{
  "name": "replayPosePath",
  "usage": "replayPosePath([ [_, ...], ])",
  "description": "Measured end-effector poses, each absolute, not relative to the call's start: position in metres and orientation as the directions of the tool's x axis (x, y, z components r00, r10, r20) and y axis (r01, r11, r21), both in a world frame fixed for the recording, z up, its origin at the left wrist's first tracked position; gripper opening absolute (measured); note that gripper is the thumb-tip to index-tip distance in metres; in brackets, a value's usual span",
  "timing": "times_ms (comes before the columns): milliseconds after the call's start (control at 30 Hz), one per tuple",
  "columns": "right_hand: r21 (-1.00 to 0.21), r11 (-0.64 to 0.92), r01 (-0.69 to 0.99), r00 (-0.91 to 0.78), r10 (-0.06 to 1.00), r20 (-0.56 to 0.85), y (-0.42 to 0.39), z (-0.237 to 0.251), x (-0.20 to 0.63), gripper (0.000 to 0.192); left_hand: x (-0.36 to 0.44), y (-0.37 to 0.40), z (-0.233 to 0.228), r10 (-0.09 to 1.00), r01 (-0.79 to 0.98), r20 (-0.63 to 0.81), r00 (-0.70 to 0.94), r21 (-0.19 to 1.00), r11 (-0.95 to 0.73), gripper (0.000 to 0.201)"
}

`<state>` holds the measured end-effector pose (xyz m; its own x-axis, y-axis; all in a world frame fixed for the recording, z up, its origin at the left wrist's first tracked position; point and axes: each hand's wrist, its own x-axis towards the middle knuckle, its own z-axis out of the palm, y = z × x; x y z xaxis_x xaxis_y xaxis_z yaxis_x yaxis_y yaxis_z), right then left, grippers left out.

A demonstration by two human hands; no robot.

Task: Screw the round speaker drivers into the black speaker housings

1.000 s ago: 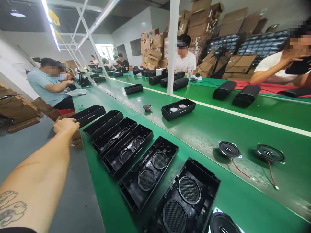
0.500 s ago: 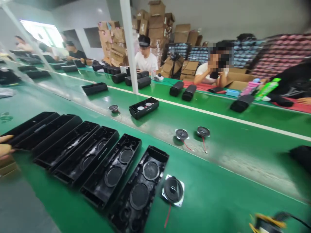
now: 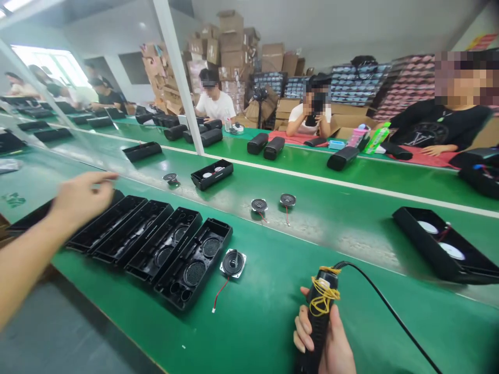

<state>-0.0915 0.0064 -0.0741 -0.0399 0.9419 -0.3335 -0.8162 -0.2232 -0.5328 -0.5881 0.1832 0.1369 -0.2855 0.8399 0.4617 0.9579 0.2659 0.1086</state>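
Observation:
My right hand (image 3: 327, 337) grips a black corded tool (image 3: 320, 311) with yellow wire wound around its top, held upright near the table's front edge. My left hand (image 3: 80, 197) hovers with loosely spread fingers above the far end of a row of black speaker housings (image 3: 152, 241) that lie open side up on the green table (image 3: 273, 291). It holds nothing. A loose speaker driver (image 3: 233, 263) with a red wire lies beside the nearest housing.
Two small drivers (image 3: 273, 203) lie on the conveyor belt, with an open housing (image 3: 211, 173) further up and another housing (image 3: 436, 244) at right. A white post (image 3: 179, 78) rises mid-table. People sit across the line; cardboard boxes (image 3: 230, 31) are stacked behind.
The view has swung right. My left hand left the far housing and lifted above the row. My right hand with the corded tool has come into view.

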Motion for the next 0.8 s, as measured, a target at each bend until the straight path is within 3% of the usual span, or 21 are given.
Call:
replayPosePath([
  [100,-0.495,-0.214,-0.842,-0.071,0.954,-0.292,0.016,-0.075,-0.087,0.056,-0.492,0.215,0.113,0.951,0.990,0.309,0.002,0.131,-0.045,0.039],
  [233,-0.458,-0.270,-0.847,-0.170,0.954,-0.249,0.021,-0.088,-0.087,0.063,-0.342,0.269,0.063,0.949,0.945,0.147,0.279,0.134,-0.298,0.047],
  [433,-0.405,-0.339,-0.849,-0.276,0.939,-0.207,0.028,-0.107,-0.089,0.071,-0.228,0.314,0.014,0.970,0.964,0.025,0.242,0.111,-0.244,0.043],
  [667,-0.352,-0.351,-0.868,-0.295,0.934,-0.202,0.032,-0.113,-0.096,0.074,-0.225,0.288,0.015,0.980,0.978,-0.024,0.199,0.063,-0.197,0.039],
  [800,-0.321,-0.344,-0.882,-0.286,0.934,-0.217,0.031,-0.115,-0.102,0.075,-0.234,0.229,0.012,0.955,0.966,-0.145,0.258,0.017,-0.258,0.037],
])
